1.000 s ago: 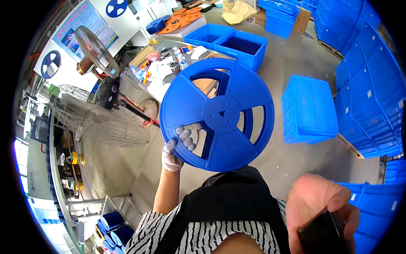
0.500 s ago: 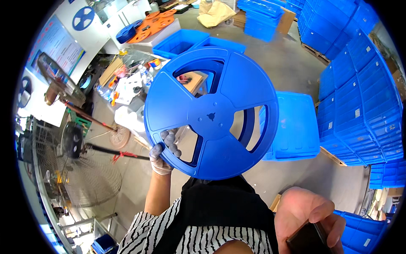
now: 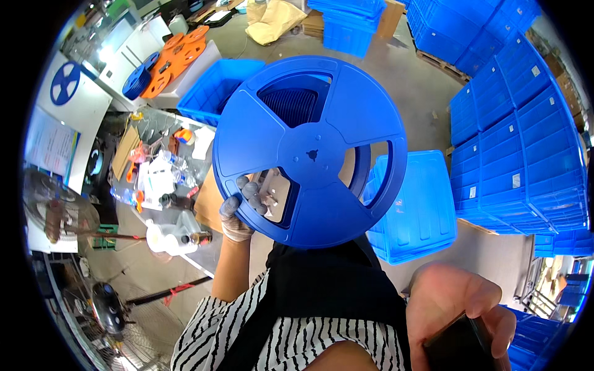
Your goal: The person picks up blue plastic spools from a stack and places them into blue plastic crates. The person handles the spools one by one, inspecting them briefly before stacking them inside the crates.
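Observation:
A large blue plastic reel (image 3: 297, 151) with open cut-outs is held up in front of my chest, its round face toward me. My left hand (image 3: 236, 224), in a pale glove with grey fingertips, grips its lower left rim. The thumb lies on the near face, and the other fingers show through the lower left cut-out. At the lower right, close to the camera, my bare right hand (image 3: 455, 297) is closed round a dark flat rectangular thing (image 3: 461, 343), partly cut off by the picture's edge; its exact kind is unclear.
Left of the reel stands a cluttered table (image 3: 219, 244) with a white jug (image 3: 173, 238). Behind it are a blue crate (image 3: 207, 86) and orange reels (image 3: 176, 62). A lidded blue bin (image 3: 421, 204) stands right of the reel, near tall bin stacks (image 3: 520, 148). Fans are at the left.
The view has turned, and the table and its clutter now sit lower and farther left. The reel stays in my left hand, slightly higher in the picture. My right hand keeps its hold.

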